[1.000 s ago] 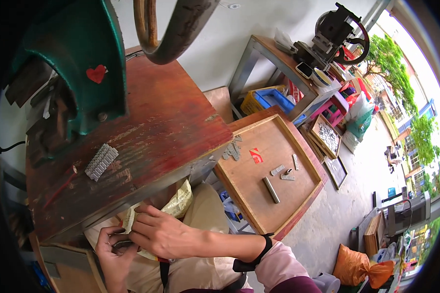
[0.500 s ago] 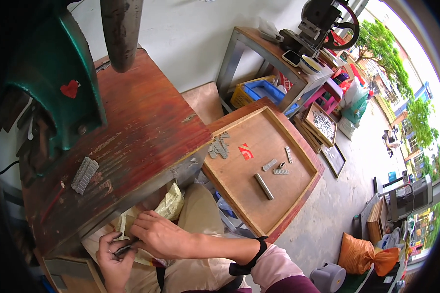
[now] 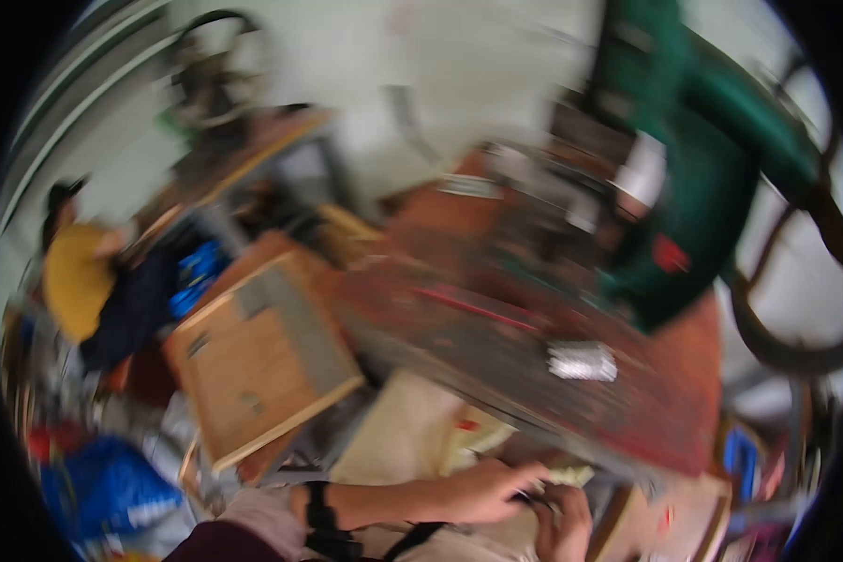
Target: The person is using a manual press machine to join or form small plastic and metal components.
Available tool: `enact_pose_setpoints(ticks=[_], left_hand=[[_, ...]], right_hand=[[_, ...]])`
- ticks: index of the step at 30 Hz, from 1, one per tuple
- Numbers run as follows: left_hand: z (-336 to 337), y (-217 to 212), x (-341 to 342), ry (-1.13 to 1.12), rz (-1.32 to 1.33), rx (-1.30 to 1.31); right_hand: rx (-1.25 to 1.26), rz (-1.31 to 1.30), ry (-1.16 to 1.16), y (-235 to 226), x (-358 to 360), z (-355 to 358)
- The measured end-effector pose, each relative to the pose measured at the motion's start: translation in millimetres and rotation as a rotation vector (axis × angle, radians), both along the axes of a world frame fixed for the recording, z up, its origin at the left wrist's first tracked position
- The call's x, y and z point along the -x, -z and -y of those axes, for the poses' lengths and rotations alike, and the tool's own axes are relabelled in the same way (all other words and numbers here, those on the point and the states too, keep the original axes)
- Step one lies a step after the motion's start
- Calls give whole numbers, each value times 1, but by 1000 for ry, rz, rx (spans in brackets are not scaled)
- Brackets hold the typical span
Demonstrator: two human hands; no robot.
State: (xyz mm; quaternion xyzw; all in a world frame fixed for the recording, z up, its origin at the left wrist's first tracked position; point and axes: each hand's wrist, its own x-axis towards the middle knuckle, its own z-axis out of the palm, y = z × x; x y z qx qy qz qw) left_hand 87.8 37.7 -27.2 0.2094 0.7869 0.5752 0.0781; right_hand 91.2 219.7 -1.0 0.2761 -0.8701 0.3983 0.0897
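Low in front of me, my left hand point(image 3: 482, 491) and my right hand point(image 3: 567, 521) meet above my lap, fingers bent and closed together. Between the fingertips is a small dark piece point(image 3: 523, 497), too blurred to name. A black band point(image 3: 320, 518) circles my left wrist. Pale yellow crumpled packaging point(image 3: 482, 438) lies beside the hands. On the worn red-brown table beyond them rests a bundle of small silvery metal pieces point(image 3: 581, 362). A thin red stick point(image 3: 478, 305) lies further back, near the base of a green press point(image 3: 693, 220).
A shallow wooden tray point(image 3: 244, 361) stands left of the table, with a grey strip of pieces along one side. Another wooden tray point(image 3: 665, 525) is at lower right. Beyond, a person in a yellow top point(image 3: 73, 281) sits by a wheeled machine point(image 3: 217, 70). Blue bags point(image 3: 112, 487) lie lower left.
My view has swung sharply left, so the press and table now appear on the right, and another tray and a person have come into sight. My hands stay together at the dark piece.
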Motion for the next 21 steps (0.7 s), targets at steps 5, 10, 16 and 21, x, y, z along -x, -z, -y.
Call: enact_pose_setpoints(ticks=[5,10,16,21], left_hand=[[19,-4,-14,-49,142,-28],[34,-17,-22,-177,-21,71],[50,1,-23,-148,-14,-78],[68,-2,-24,-124,19,-154]], right_hand=[[38,161,-27,6,-7,26],[-100,78,-95,5,3,39],[-156,65,-188,0,4,56],[-152,-27,-181,-9,9,76]])
